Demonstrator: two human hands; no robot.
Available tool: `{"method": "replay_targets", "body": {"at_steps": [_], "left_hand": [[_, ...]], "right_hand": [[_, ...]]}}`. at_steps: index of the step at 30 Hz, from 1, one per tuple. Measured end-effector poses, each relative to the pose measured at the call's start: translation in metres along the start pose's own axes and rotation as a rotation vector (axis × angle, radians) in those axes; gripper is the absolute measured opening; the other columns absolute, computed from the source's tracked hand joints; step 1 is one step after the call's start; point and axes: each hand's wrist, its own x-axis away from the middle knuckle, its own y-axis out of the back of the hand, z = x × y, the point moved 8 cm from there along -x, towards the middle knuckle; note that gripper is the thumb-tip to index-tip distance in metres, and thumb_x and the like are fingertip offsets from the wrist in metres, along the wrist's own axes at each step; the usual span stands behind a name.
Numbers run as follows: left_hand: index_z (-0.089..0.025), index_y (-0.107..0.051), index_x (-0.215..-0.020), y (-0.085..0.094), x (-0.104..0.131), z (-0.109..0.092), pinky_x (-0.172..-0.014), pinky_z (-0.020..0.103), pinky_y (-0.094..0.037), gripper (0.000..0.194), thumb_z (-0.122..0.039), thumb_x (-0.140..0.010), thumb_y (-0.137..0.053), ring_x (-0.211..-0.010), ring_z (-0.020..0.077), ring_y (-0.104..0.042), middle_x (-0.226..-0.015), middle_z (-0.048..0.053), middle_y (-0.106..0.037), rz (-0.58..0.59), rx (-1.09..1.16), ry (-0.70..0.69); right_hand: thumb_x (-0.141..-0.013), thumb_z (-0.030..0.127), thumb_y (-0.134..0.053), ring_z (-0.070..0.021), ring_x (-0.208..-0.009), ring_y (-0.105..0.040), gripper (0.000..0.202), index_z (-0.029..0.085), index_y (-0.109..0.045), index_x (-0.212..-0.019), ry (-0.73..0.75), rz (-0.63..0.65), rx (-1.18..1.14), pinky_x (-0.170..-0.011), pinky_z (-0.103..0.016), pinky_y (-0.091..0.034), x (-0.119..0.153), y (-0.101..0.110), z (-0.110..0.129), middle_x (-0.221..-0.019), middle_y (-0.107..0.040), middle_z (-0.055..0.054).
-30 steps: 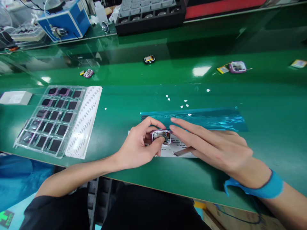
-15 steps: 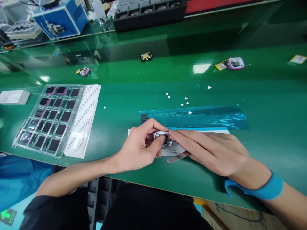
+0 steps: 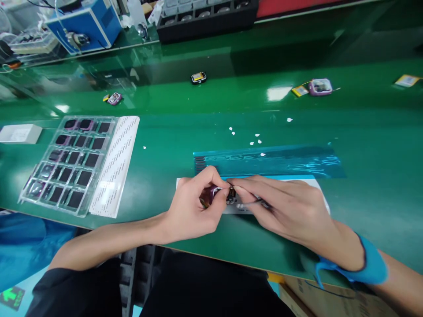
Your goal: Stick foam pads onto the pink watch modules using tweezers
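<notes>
My left hand (image 3: pixel 197 207) is closed around a small purple watch case (image 3: pixel 209 193), its thumb and forefinger pinched at the edge. My right hand (image 3: pixel 291 202), with a blue wrist strap (image 3: pixel 372 259), has metal tweezers (image 3: pixel 248 203) lodged between its fingers. The fingertips of both hands meet at a dark part with circuitry (image 3: pixel 231 195) by the case; fingers cover much of it. Below the hands lies a white printed sheet (image 3: pixel 322 193), partly hidden. Just beyond it is a strip of blue film (image 3: pixel 271 163) with short dark strips at its left end.
To the left, a clear tray (image 3: pixel 74 176) holds dark screens, beside a white label sheet (image 3: pixel 115 167) and a white box (image 3: pixel 20 134). Opened watch cases (image 3: pixel 320 87) with batteries lie at the back. Small white stickers (image 3: pixel 257 135) are scattered mid-table. A blue machine (image 3: pixel 87 26) stands back left.
The watch case has been tilted in my left hand, hiding more of its inside. My right fingers have curled in and now pinch near it, and the tweezers have swung up toward the sheet.
</notes>
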Motion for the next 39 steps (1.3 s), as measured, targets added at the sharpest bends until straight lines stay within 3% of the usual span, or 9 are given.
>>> {"method": "replay_targets", "body": {"at_steps": [4,10,13,16,19,21,24,29,39], "left_hand": [[-0.02,-0.055,-0.094,0.001,-0.002,-0.007,-0.043,0.018,-0.039,0.009,-0.013,-0.094,-0.06,-0.045,0.0069,-0.055,-0.063,-0.006,-0.061,0.016,-0.035,-0.04],[-0.018,-0.06,-0.101,-0.004,-0.004,-0.005,-0.045,0.018,-0.041,0.008,-0.018,-0.096,-0.067,-0.047,0.0068,-0.055,-0.068,-0.003,-0.067,0.045,0.048,-0.016],[-0.015,-0.068,-0.101,-0.006,-0.003,0.002,-0.047,0.019,-0.046,0.011,-0.025,-0.097,-0.071,-0.049,0.0082,-0.06,-0.073,0.001,-0.072,0.077,0.111,0.064],[-0.014,-0.072,-0.1,-0.008,-0.003,0.01,-0.047,0.02,-0.045,0.015,-0.028,-0.097,-0.07,-0.05,0.0092,-0.06,-0.073,0.003,-0.072,0.119,0.081,0.132],[-0.014,-0.073,-0.098,-0.009,-0.005,0.017,-0.046,0.021,-0.04,0.014,-0.026,-0.097,-0.066,-0.05,0.0089,-0.054,-0.069,0.0,-0.068,0.133,0.004,0.145],[-0.014,-0.072,-0.1,-0.011,-0.006,0.021,-0.046,0.022,-0.037,0.014,-0.025,-0.097,-0.063,-0.05,0.0088,-0.05,-0.064,-0.002,-0.063,0.149,-0.024,0.146],[-0.014,-0.072,-0.103,-0.014,-0.005,0.026,-0.046,0.022,-0.034,0.018,-0.026,-0.098,-0.06,-0.05,0.0091,-0.047,-0.062,-0.003,-0.059,0.172,-0.054,0.164],[-0.014,-0.072,-0.105,-0.014,-0.003,0.028,-0.046,0.022,-0.033,0.02,-0.027,-0.099,-0.058,-0.05,0.0091,-0.046,-0.064,-0.002,-0.062,0.189,-0.106,0.195],[-0.015,-0.072,-0.101,-0.015,-0.004,0.023,-0.045,0.02,-0.031,0.016,-0.024,-0.097,-0.059,-0.048,0.0076,-0.043,-0.067,0.0,-0.066,0.179,-0.166,0.183]], "right_hand": [[-0.106,0.023,-0.065,-0.0137,-0.063,-0.067,0.003,0.025,-0.067,-0.103,-0.254,-0.004,-0.316,-0.054,-0.027,-0.052,-0.007,-0.001,-0.016,-0.089,-0.078,-0.002],[-0.101,0.044,-0.073,-0.008,-0.043,-0.037,0.023,0.024,-0.073,-0.091,-0.564,0.013,-0.65,-0.038,-0.027,-0.028,-0.004,-0.008,-0.033,-0.072,-0.069,0.003],[-0.102,0.055,-0.069,-0.0116,-0.048,-0.049,0.041,0.024,-0.072,-0.075,-0.611,-0.007,-0.647,-0.044,-0.029,-0.035,-0.006,0.001,-0.043,-0.066,-0.069,0.001],[-0.105,0.056,-0.064,-0.0189,-0.064,-0.063,0.057,0.026,-0.063,-0.057,-0.542,-0.214,-0.615,-0.06,-0.036,-0.046,-0.007,0.032,-0.055,-0.062,-0.066,-0.002],[-0.105,0.061,-0.061,-0.0206,-0.069,-0.062,0.057,0.027,-0.071,-0.06,-0.503,-0.333,-0.436,-0.067,-0.039,-0.047,0.003,0.058,-0.066,-0.062,-0.066,-0.004],[-0.104,0.072,-0.053,-0.0196,-0.064,-0.061,0.069,0.026,-0.072,-0.057,-0.613,-0.232,-0.333,-0.061,-0.037,-0.048,0.016,0.056,-0.076,-0.065,-0.07,-0.007],[-0.098,0.082,-0.054,-0.0225,-0.066,-0.07,0.077,0.024,-0.069,-0.05,-0.768,-0.034,-0.371,-0.057,-0.035,-0.055,0.039,0.039,-0.085,-0.07,-0.075,-0.011],[-0.095,0.077,-0.063,-0.0227,-0.063,-0.072,0.069,0.024,-0.07,-0.051,-0.814,-0.027,-0.464,-0.059,-0.034,-0.061,0.057,0.027,-0.086,-0.069,-0.076,-0.01],[-0.1,0.059,-0.068,-0.0204,-0.062,-0.074,0.055,0.024,-0.077,-0.058,-0.75,-0.005,-0.576,-0.056,-0.027,-0.062,0.05,0.024,-0.084,-0.07,-0.077,-0.009]]}}
